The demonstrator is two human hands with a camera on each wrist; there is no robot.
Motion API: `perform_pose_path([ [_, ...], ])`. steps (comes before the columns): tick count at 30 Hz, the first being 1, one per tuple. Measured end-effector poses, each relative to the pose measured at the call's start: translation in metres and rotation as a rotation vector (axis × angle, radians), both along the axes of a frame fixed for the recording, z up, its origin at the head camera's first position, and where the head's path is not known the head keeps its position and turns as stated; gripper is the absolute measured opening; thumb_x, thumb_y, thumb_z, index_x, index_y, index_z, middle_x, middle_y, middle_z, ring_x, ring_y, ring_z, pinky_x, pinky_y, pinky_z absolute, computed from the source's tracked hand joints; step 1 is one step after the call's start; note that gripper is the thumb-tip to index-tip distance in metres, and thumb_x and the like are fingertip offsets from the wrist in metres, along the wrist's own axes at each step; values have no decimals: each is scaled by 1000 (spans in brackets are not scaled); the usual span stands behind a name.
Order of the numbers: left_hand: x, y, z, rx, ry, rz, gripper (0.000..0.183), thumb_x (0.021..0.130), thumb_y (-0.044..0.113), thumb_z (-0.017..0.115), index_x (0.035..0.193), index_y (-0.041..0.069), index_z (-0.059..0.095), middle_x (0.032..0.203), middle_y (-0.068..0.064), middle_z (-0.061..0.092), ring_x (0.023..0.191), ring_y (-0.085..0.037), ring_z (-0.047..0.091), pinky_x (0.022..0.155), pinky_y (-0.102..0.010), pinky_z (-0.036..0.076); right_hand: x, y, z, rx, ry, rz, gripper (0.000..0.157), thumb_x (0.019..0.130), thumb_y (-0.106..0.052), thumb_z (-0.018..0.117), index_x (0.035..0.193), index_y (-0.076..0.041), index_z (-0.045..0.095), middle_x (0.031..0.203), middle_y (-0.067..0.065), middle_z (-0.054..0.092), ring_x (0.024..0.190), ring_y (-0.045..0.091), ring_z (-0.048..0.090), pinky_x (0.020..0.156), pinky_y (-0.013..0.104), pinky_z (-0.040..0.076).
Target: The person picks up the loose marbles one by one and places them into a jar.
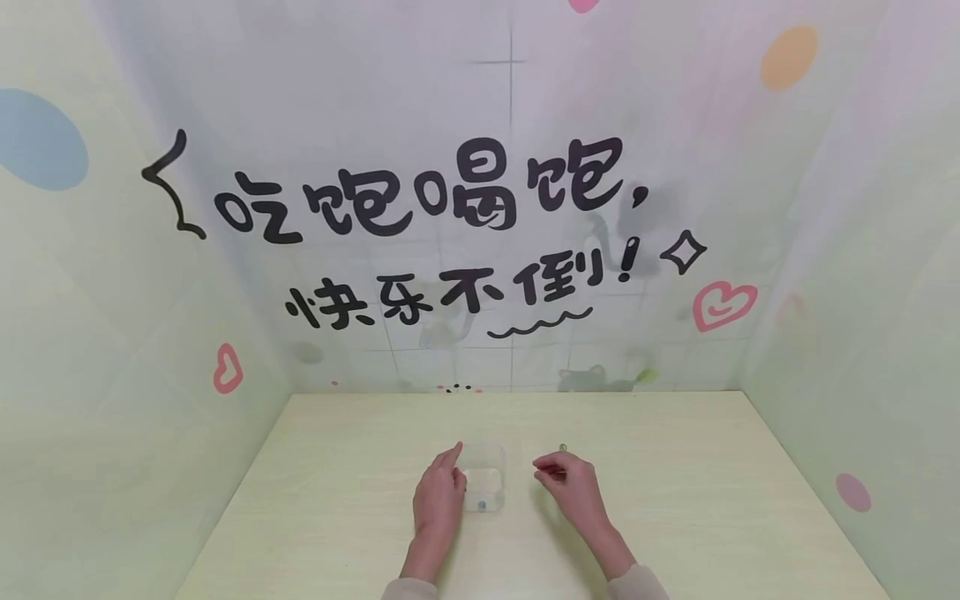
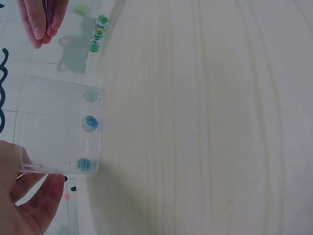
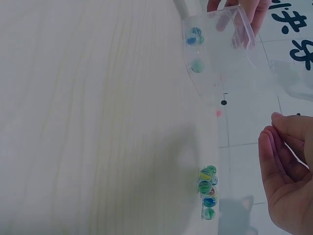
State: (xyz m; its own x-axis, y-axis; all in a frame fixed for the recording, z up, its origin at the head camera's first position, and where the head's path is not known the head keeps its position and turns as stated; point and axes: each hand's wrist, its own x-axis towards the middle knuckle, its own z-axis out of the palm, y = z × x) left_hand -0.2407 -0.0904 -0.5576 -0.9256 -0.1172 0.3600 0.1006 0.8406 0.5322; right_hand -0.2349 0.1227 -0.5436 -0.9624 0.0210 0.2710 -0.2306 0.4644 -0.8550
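A clear plastic box (image 1: 491,454) stands on the table between the hands. Several glass marbles lie in its bottom, among them a blue marble (image 2: 90,123) and a greenish one (image 3: 196,66). My left hand (image 1: 438,500) is at the box's left side and grips its wall; fingers (image 2: 41,208) show beside it in the left wrist view. My right hand (image 1: 573,487) hovers right of the box, thumb and fingertips close together, with nothing visible between them. A cluster of glass marbles (image 3: 208,191) lies near the right hand, mostly hidden behind it in the head view.
The pale wood-grain table (image 1: 337,467) ends at a back wall (image 1: 420,358) with black lettering. Printed walls also stand at the left (image 1: 150,333) and right (image 1: 855,333). Long sleeves cover the forearms.
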Motion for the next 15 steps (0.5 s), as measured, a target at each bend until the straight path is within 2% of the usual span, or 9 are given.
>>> perform_pose_path([
  [10, 0, 1, 2, 3, -8, 6, 45, 87, 0, 66, 131, 9, 65, 125, -11, 69, 107, -31, 69, 79, -40, 59, -1, 13, -1, -17, -9, -36, 13, 81, 6, 75, 92, 0, 74, 89, 11, 74, 80, 17, 69, 71, 17, 57],
  [15, 0, 0, 1, 1, -17, 2, 45, 87, 0, 65, 131, 10, 65, 125, -10, 69, 107, -30, 69, 77, -39, 59, -1, 21, 0, -26, -19, -48, 12, 82, 5, 75, 94, 2, 74, 91, 14, 75, 82, 19, 69, 72, 16, 57],
])
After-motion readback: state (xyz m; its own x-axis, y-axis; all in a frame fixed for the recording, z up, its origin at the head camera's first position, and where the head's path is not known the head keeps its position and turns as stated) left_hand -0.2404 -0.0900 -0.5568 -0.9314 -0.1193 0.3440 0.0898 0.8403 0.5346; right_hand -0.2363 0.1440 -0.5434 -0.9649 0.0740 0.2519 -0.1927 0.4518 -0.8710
